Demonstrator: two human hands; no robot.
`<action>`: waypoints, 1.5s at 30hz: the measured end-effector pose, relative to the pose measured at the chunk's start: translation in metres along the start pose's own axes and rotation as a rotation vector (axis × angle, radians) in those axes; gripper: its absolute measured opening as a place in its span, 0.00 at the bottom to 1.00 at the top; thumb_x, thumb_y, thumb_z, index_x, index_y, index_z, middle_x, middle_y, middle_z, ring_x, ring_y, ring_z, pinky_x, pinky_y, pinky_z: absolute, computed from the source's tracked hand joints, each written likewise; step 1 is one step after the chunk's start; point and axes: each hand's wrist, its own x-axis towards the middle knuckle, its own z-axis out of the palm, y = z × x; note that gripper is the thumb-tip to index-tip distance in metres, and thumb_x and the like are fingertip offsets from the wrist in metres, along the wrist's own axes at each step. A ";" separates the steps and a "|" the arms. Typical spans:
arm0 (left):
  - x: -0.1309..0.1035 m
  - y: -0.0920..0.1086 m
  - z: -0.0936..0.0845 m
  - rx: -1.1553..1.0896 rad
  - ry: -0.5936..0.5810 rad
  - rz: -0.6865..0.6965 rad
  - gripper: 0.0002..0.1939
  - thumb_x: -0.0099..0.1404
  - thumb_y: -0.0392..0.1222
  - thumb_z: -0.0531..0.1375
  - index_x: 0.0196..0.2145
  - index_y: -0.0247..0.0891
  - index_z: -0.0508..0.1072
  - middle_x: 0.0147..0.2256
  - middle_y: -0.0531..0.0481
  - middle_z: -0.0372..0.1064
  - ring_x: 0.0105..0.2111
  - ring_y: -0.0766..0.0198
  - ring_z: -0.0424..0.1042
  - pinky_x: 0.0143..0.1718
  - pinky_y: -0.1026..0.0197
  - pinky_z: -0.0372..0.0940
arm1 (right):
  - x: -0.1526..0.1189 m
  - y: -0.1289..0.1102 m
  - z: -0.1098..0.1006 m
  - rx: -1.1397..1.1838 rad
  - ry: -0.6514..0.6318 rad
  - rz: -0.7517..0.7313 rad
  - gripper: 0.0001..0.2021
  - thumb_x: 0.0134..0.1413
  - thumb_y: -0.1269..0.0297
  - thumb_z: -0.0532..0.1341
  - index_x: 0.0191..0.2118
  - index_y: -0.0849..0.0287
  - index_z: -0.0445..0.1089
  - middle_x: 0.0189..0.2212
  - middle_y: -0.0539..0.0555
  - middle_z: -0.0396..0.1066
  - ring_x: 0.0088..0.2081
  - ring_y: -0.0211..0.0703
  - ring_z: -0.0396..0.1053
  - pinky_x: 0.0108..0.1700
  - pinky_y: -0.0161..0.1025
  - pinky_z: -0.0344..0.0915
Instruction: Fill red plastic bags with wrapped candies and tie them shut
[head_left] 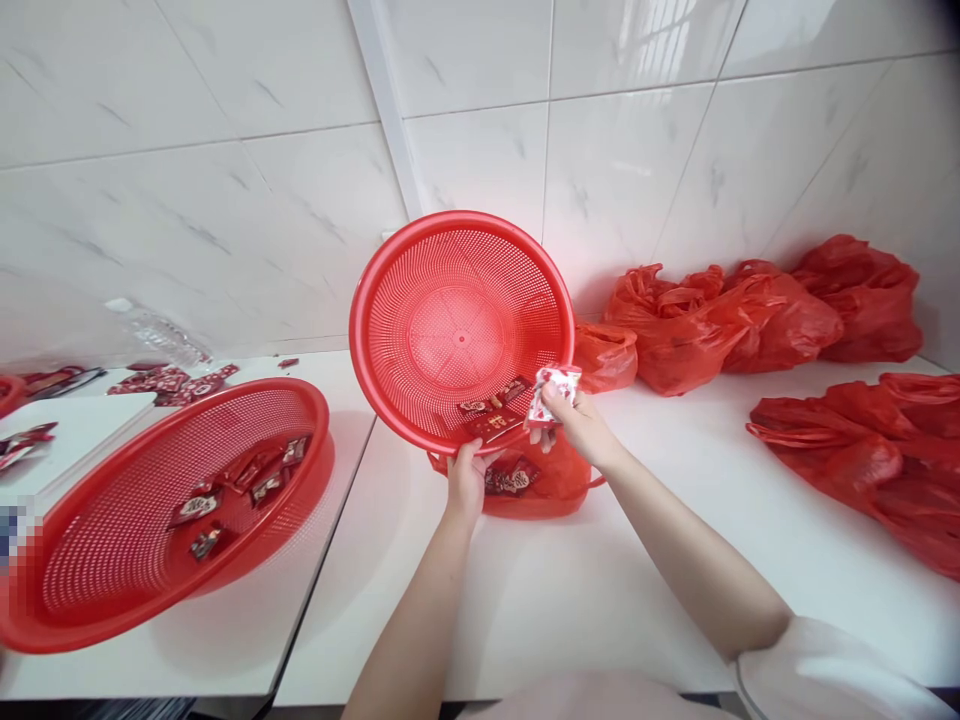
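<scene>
1. The right hand (581,418) is clamped on a small white packet (568,377) with red markings, just in front of the tilted basket (457,300) at its lower right rim; the fingers partly cover it, and its print is hard to read.
2. The left hand (466,478) grips the bottom rim of the tilted basket, thumb uppermost; its other fingers are mostly hidden.
3. The tilted basket is round, red plastic with fine mesh walls, its mouth facing the wearer. A few dark red packets (496,423) lie low inside it, partly behind the right hand.
4. Beneath the tilted basket, an open red bag (536,508) holds dark packets (510,478) with pale lettering; the basket hides its back.
5. Left of the tilted basket, a second basket (97,570) on the worktop (637,610) holds several dark packets (199,507); a blurred patch covers its left edge.
6. Right of the tilted basket stand filled red bags (675,345), contents unclear; the nearest is cut off by the frame.
</scene>
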 end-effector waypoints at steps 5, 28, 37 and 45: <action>0.000 0.000 0.000 0.000 -0.002 -0.007 0.21 0.51 0.38 0.63 0.45 0.41 0.71 0.44 0.48 0.73 0.45 0.53 0.72 0.49 0.44 0.66 | -0.002 -0.001 -0.002 0.024 0.065 0.011 0.20 0.50 0.44 0.64 0.29 0.58 0.70 0.21 0.49 0.70 0.19 0.36 0.66 0.21 0.33 0.65; 0.001 -0.002 -0.002 0.023 0.011 -0.010 0.22 0.51 0.39 0.64 0.46 0.42 0.70 0.43 0.49 0.73 0.44 0.54 0.72 0.48 0.43 0.66 | 0.007 0.004 -0.006 0.173 0.088 0.097 0.19 0.49 0.46 0.66 0.30 0.59 0.67 0.17 0.45 0.64 0.12 0.28 0.56 0.12 0.28 0.53; 0.001 -0.001 -0.001 0.005 0.020 0.000 0.23 0.50 0.37 0.64 0.46 0.44 0.69 0.43 0.51 0.73 0.43 0.56 0.72 0.47 0.43 0.67 | 0.005 0.001 -0.007 0.260 0.048 0.176 0.18 0.48 0.48 0.66 0.27 0.61 0.72 0.16 0.47 0.64 0.14 0.31 0.56 0.14 0.30 0.52; 0.001 -0.001 -0.001 -0.003 0.034 -0.003 0.23 0.50 0.37 0.64 0.45 0.43 0.69 0.42 0.50 0.73 0.43 0.56 0.72 0.48 0.43 0.66 | 0.006 0.004 -0.012 0.301 0.082 0.204 0.13 0.42 0.55 0.69 0.24 0.61 0.74 0.21 0.50 0.72 0.22 0.34 0.64 0.26 0.31 0.60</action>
